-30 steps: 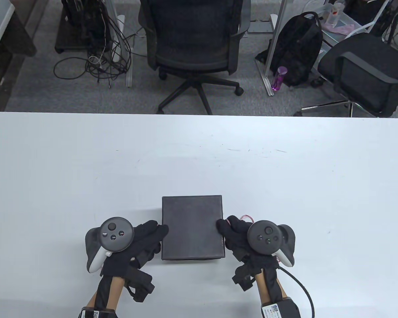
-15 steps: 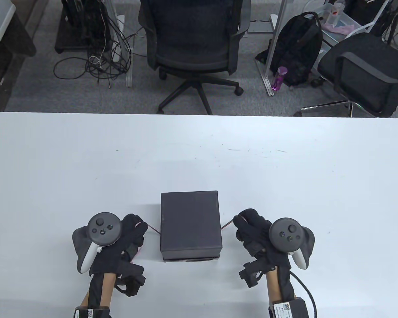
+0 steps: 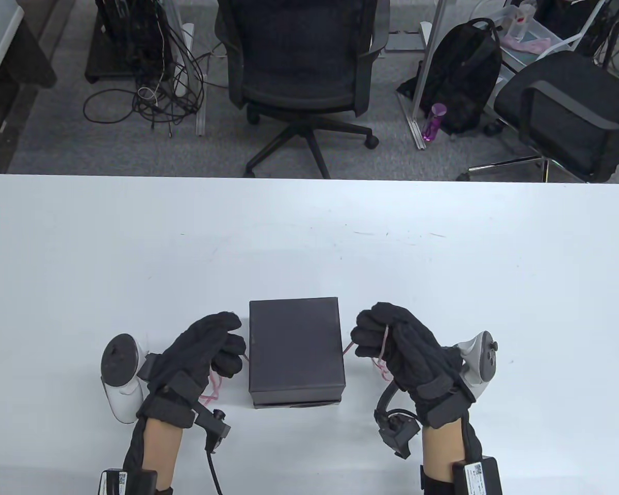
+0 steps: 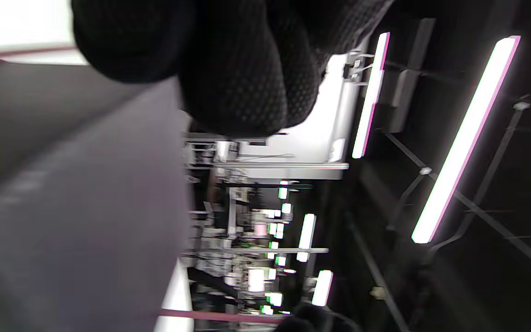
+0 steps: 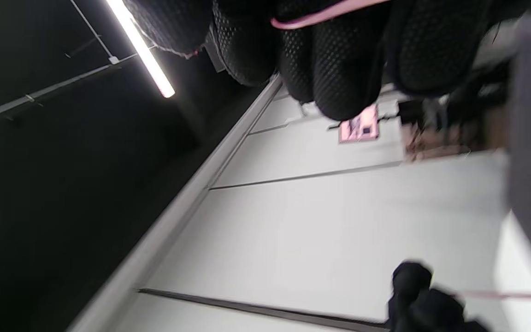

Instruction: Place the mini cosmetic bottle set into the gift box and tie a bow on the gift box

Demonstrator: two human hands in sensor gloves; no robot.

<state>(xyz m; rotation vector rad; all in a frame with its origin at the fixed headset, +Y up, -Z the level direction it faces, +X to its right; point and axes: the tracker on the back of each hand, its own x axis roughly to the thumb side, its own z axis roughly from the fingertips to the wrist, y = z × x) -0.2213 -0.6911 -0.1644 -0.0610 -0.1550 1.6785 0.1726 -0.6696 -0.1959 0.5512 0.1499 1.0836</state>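
Observation:
A closed black gift box (image 3: 295,349) sits on the white table (image 3: 309,232) near its front edge. A thin pink ribbon runs under the box and comes out at both sides. My left hand (image 3: 222,343) is at the box's left side, palm turned up, fingers curled round the ribbon's left end (image 3: 212,389). My right hand (image 3: 379,335) is at the box's right side, also turned up, gripping the ribbon's right end (image 3: 383,346). In the right wrist view the ribbon (image 5: 325,16) crosses my curled fingers (image 5: 339,60). The box's grey side (image 4: 76,207) fills the left wrist view. The bottle set is not visible.
Beyond the table's far edge stand a black office chair (image 3: 302,67), a second chair (image 3: 567,108) at the right, a black backpack (image 3: 467,72) and a tangle of cables (image 3: 149,93) on the floor.
Both hands left the box's sides, pulled the ribbon ends outward, then rolled palm-up with fingers curled round the ribbon. The box shifted slightly away from me early on.

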